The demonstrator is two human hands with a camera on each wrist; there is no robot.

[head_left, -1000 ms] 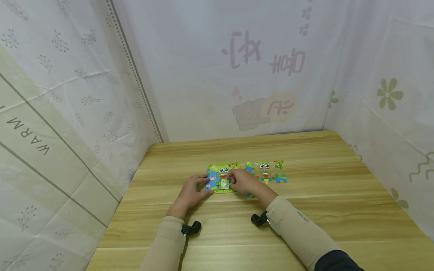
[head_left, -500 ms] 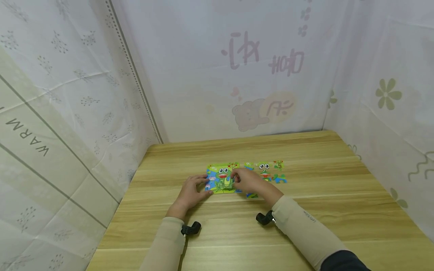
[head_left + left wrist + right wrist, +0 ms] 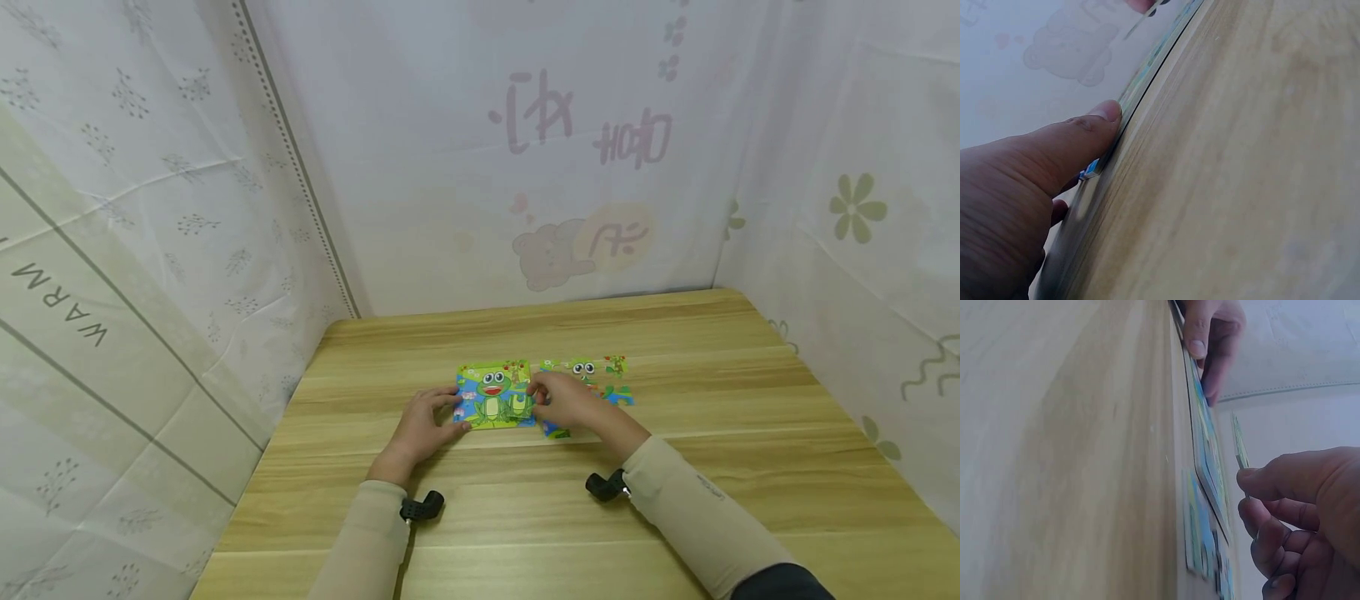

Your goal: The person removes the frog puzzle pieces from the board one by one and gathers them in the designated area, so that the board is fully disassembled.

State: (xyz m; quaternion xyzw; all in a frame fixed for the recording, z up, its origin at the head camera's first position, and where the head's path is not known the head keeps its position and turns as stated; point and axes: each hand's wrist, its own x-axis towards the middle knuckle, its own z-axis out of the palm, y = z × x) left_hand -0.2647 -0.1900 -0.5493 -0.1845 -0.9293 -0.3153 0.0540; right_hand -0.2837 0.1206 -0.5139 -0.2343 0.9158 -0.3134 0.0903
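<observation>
A flat frog picture puzzle board (image 3: 491,390) lies on the wooden table. My left hand (image 3: 422,425) holds its near left corner, thumb on the front edge and fingers at the left side. Between thumb and fingertips, my right hand (image 3: 566,402) pinches a small green puzzle piece (image 3: 519,406), which overlaps the board's lower right part in the head view. From the right wrist, the piece (image 3: 1240,442) appears edge-on, raised off the board. In the left wrist view, the left thumb (image 3: 1107,112) presses at the board's edge.
Loose puzzle pieces lie right of the board, among them one with frog eyes (image 3: 583,368), a corner piece (image 3: 617,364) and a blue-green one (image 3: 555,430). The right hand partly covers several. Patterned curtains (image 3: 450,167) surround the wooden table (image 3: 495,517).
My right hand has moved right with the piece, from over the frog's body to the board's lower right, uncovering the frog's belly. The left hand stays in place.
</observation>
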